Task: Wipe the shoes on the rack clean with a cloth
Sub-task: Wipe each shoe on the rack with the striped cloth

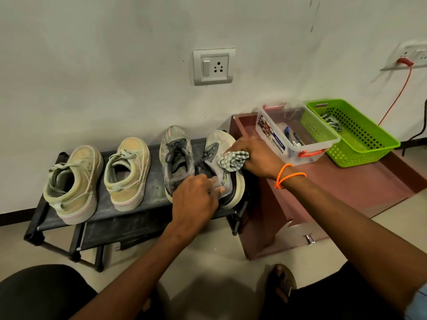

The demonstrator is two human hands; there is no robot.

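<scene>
A low black shoe rack (152, 199) stands against the wall with two pairs on its top shelf. Two beige sneakers (76, 181) (129, 172) sit at the left. A grey running shoe (176, 155) stands beside them. Its mate (221, 158), at the rack's right end, is tilted onto its side. My left hand (196, 199) grips this tilted shoe at the heel. My right hand (254, 158) holds a bunched checked cloth (233, 159) and presses it against the shoe's upper side.
A low maroon cabinet (360, 188) stands right of the rack. On it sit a clear plastic box (298, 137) with markers and a green basket (346, 132) holding another cloth. A wall socket (213, 65) is above. My foot (280, 282) rests on the floor.
</scene>
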